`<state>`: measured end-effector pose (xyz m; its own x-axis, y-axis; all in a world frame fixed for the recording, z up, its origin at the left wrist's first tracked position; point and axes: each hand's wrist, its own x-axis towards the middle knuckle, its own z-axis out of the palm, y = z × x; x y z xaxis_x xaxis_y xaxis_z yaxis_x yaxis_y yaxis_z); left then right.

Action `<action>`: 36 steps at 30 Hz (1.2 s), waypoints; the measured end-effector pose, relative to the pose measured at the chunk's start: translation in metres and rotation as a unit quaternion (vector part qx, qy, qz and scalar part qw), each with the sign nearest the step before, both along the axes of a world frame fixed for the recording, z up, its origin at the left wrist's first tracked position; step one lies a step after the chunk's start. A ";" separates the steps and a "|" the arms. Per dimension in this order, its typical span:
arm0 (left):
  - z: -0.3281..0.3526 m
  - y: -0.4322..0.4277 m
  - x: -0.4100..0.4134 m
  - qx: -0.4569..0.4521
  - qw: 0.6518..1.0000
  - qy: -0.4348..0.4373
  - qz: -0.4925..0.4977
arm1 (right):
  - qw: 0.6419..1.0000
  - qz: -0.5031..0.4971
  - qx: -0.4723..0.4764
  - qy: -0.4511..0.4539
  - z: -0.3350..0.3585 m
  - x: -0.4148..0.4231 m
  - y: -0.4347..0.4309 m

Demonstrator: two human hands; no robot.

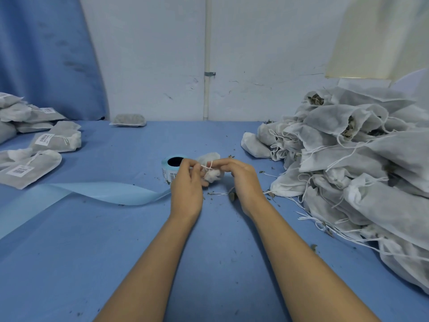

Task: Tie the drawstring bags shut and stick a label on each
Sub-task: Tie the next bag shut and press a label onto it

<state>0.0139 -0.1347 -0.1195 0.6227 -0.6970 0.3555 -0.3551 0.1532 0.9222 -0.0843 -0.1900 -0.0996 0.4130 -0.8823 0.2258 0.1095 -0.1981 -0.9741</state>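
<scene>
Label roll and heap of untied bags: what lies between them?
Head view: the left hand and right hand, holding the drawstring of one small bag, plus leaf crumbs.

Open lane down the middle of the worktop (pixel 220 252), with bags on both sides.
Bare blue surface runs between and beside the forearms. A tall heap of untied bags (pixel 362 163), strings spilling forward, blocks the right side back to the wall (pixel 162 66). Labelled bags (pixel 34 163) crowd the far left. Centre: both hands, left (pixel 185 184) and right (pixel 243 182), hold a small bag (pixel 212 175) just before the label roll (pixel 166 171), whose backing strip (pixel 104 192) trails leftward.
</scene>
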 end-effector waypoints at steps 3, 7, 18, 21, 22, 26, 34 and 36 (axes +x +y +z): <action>-0.001 -0.001 0.003 0.000 1.000 -0.003 0.030 | 0.999 0.049 -0.013 0.016 0.001 -0.003 0.000; -0.002 0.002 0.006 0.022 0.998 -0.046 0.040 | 0.994 0.087 -0.006 0.064 0.001 -0.002 -0.001; 0.005 -0.002 0.000 -0.066 0.995 0.064 0.031 | 0.986 0.143 -0.031 0.079 0.008 0.002 0.000; 0.006 -0.003 -0.002 -0.077 0.993 0.088 0.010 | 0.988 0.143 -0.005 0.056 0.009 -0.004 -0.004; 0.005 -0.003 -0.001 -0.072 0.995 0.069 0.012 | 0.988 0.133 -0.012 0.074 0.010 -0.007 -0.007; 0.000 0.000 0.005 -0.029 0.999 -0.018 0.027 | 0.983 0.154 0.009 0.099 0.012 -0.016 -0.014; 0.000 0.002 0.003 -0.013 0.999 -0.035 -0.002 | 0.958 0.232 0.153 -0.063 0.005 -0.026 -0.021; -0.001 0.002 0.002 -0.010 0.999 -0.031 -0.004 | 0.948 0.238 0.181 -0.108 0.005 -0.026 -0.021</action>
